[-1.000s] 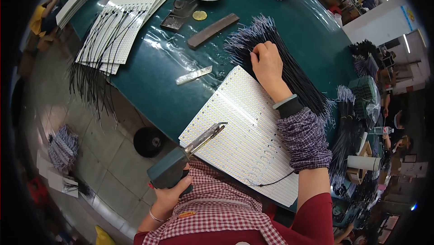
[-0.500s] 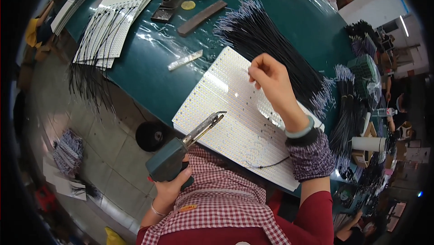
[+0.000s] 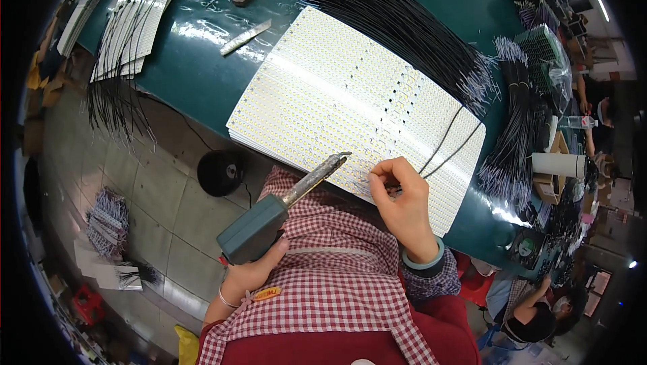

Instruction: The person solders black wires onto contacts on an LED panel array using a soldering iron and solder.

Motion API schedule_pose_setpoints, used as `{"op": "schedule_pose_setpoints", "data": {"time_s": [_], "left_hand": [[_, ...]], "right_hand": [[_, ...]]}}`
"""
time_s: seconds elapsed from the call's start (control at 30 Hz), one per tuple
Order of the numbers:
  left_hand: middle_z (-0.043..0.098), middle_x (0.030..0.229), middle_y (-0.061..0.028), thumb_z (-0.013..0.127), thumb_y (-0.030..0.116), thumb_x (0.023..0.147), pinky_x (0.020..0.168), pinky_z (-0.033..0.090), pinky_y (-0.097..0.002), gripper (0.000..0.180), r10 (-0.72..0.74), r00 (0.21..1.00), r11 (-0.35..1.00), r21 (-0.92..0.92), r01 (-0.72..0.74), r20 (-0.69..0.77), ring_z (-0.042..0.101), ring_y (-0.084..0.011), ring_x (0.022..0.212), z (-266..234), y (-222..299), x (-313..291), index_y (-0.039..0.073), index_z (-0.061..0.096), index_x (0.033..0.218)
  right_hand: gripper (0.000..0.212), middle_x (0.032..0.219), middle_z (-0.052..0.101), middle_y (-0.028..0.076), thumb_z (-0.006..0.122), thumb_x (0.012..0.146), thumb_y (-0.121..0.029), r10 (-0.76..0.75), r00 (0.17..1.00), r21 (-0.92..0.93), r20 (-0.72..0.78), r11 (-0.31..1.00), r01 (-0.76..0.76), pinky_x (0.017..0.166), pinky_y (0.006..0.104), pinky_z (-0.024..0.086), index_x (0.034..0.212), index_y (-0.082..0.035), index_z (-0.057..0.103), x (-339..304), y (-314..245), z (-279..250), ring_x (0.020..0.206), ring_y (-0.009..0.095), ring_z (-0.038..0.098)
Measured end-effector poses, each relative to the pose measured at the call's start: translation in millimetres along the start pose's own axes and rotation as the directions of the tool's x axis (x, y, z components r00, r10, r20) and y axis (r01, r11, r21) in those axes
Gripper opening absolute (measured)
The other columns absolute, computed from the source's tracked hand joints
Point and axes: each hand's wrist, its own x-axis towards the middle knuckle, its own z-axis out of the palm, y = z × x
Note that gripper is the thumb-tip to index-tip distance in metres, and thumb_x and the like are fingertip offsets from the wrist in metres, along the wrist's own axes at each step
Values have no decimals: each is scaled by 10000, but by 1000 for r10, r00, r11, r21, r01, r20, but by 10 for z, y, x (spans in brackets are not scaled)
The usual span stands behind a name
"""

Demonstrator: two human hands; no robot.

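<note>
left hand: low in the frame, wrapped tight around the green soldering gun, tip up near the board
right hand: fingers pinched on thin black wires
white board: middle of the frame, on the green table

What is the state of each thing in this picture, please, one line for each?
Left hand: closed around the soldering iron handle.
Soldering iron: held, tip at the white board's near edge.
Right hand: fingers pinching a black wire.
Black wire: lying across the board.
White board: flat on the green table.
Bundle of black wires: lying loose beside the board.
</note>
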Motion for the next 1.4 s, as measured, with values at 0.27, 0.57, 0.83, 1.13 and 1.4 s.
{"op": "schedule_pose_setpoints", "data": {"time_s": [0.27, 0.57, 0.83, 1.13, 1.4], "left_hand": [[681, 849, -122, 760, 66, 738, 596, 508, -259, 236, 185, 977, 943, 259, -207, 109, 661, -181, 670, -10, -130, 2, -22, 686, 944], [649, 782, -93, 733, 34, 728, 555, 490, -264, 218, 206, 953, 894, 353, -276, 222, 638, -174, 621, 2, -42, 81, -26, 671, 928], [643, 779, -97, 731, 29, 723, 553, 497, -269, 195, 298, 923, 863, 345, -369, 242, 640, -185, 620, 52, 27, 156, -32, 663, 895], [661, 803, -115, 731, 40, 728, 557, 507, -263, 228, 218, 958, 901, 339, -271, 187, 653, -190, 635, -38, -58, 41, -33, 679, 938], [705, 939, -107, 759, 96, 807, 690, 526, -271, 251, 129, 979, 940, 295, -170, 155, 656, -152, 797, -46, -59, -11, -18, 683, 1017]], "right_hand": [[121, 748, 526, 106, 658, 770, 26, -155, 985, -127, -75, 981, 145, 562, 316, 471, 815, -19, 554, -59, 59, 121, 641, 232, 571], [140, 728, 509, 97, 659, 742, 34, -179, 981, -196, -72, 967, 162, 541, 328, 458, 781, -33, 543, -34, 57, 126, 630, 237, 559], [139, 718, 501, 96, 655, 732, 35, -188, 980, -225, -68, 960, 168, 533, 345, 446, 771, -37, 542, -18, 73, 133, 627, 245, 551], [136, 716, 501, 102, 656, 735, 27, -199, 979, -249, -50, 952, 180, 534, 361, 441, 775, -35, 542, -17, 64, 126, 630, 261, 548], [130, 731, 511, 110, 654, 752, 27, -169, 985, -216, -39, 964, 157, 546, 359, 453, 794, -29, 544, -19, 38, 107, 646, 264, 565]]}}
